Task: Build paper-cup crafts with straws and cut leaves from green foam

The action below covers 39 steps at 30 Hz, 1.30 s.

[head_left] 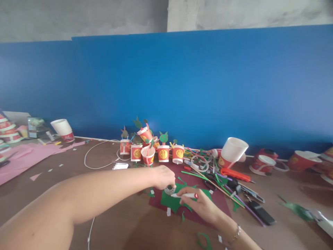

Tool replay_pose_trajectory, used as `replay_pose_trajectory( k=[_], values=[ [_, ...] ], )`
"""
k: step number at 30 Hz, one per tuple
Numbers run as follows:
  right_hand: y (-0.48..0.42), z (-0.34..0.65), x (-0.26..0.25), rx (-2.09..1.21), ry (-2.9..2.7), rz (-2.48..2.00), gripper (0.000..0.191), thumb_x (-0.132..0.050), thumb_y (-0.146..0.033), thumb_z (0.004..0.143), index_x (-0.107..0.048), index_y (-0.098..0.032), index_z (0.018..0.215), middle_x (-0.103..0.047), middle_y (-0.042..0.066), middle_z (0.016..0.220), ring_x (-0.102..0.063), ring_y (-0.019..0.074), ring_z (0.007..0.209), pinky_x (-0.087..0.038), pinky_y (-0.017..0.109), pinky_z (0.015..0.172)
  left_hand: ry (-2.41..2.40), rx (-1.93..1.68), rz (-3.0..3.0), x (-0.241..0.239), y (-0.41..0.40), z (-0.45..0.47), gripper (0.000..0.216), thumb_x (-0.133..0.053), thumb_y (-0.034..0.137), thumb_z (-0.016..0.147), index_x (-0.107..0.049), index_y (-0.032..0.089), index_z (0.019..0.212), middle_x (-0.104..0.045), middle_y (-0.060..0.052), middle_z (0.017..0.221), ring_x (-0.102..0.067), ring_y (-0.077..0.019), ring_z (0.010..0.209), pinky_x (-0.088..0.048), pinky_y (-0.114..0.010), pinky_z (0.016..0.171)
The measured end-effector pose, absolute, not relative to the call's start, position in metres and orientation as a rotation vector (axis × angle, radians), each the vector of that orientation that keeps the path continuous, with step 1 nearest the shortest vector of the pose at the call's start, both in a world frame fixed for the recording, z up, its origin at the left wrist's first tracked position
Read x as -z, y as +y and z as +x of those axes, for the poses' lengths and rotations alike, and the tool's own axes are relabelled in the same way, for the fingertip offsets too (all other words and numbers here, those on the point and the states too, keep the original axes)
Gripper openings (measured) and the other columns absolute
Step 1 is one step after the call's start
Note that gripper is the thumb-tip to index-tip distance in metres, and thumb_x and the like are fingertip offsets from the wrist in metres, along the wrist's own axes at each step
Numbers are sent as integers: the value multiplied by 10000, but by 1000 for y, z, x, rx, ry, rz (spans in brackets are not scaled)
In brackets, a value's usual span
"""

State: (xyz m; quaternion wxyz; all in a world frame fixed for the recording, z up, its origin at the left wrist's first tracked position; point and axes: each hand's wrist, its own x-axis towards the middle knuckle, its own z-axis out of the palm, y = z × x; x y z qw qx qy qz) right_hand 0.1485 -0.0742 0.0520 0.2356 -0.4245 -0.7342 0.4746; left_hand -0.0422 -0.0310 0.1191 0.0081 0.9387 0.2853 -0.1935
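Note:
My left hand (164,176) reaches across from the left, its fingers closed on the edge of a small roll of tape (170,190). The roll lies on a cut piece of green paper (168,201). In my right hand (199,205) is a white marker (186,195) with a red end. Its other end points left, close beside the roll; whether the tip touches the paper I cannot tell. Underneath the green paper is a dark red sheet (223,210). Green scraps (204,240) and small white bits (169,211) lie around.
Red-and-white paper cups (163,154) with green paper shapes stand behind my hands. To the right lie coloured sticks (229,191), an orange-handled tool (236,174), a black key fob (262,212) and stacked cups (232,152). Pink paper (26,158) and a white cable (85,159) are left.

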Motion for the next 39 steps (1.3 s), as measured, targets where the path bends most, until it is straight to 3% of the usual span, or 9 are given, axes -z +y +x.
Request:
replay_pose_trajectory(
  k=[11,17,21,25,27,30,34,39],
  values=[
    [-56,164,-49,-1379,-1914,-1115,381,-526,-492,831,-679,-148,890,-704,73,766,-603,198,728,-436,302,659,930,618,2943,-118,-35,-43,416,-553,105,758,-638,308,1111,-654,-50,963,-635,-187,719,-369,-255,470],
    [-54,166,-51,-1430,-1820,-1116,390,-539,-521,815,-674,-159,869,-696,69,761,-602,213,776,-436,324,723,1047,536,2970,-106,-51,-41,215,-522,170,784,-676,172,934,-637,-113,895,-643,-226,690,-445,-292,507],
    [-49,167,-53,-1363,-1683,-1155,354,-549,-498,817,-667,-164,827,-667,40,679,-588,205,773,-414,315,760,1243,404,2932,-93,-75,-33,254,-469,263,856,-654,96,906,-635,-143,831,-650,-249,711,-487,-316,559],
    [-39,156,-61,-1219,-1589,-1169,361,-562,-517,790,-583,-173,682,-526,-10,523,-530,170,628,-402,291,663,1544,270,2740,-79,-93,-22,351,-492,305,857,-606,55,1075,-630,-212,948,-655,-250,707,-497,-298,524],
    [-32,144,-66,-1188,-1619,-1178,370,-554,-529,787,-527,-185,655,-464,-36,497,-446,128,517,-362,264,550,1688,264,2663,-68,-97,-15,442,-474,270,873,-511,31,1243,-586,-289,1107,-667,-248,707,-506,-293,510],
    [-22,121,-72,-1153,-1753,-1194,412,-480,-554,820,-465,-196,616,-435,-45,492,-375,98,448,-309,242,462,1910,236,2478,-47,-98,-5,465,-480,173,864,-464,80,1318,-522,-312,1237,-677,-211,643,-503,-258,475],
    [-12,90,-75,-1043,-1985,-1183,418,-390,-522,883,-471,-189,642,-473,-31,520,-435,105,494,-351,232,498,1991,174,2475,-26,-102,5,583,-495,67,810,-380,100,1381,-534,-327,1215,-670,-185,567,-485,-229,433],
    [-6,61,-74,-775,-2439,-1253,406,-353,-417,928,-462,-182,615,-491,-15,545,-431,103,521,-278,241,513,1953,144,2502,-23,-107,5,571,-519,117,826,-382,102,1380,-620,-309,1083,-664,-199,521,-471,-222,398]
  ],
)
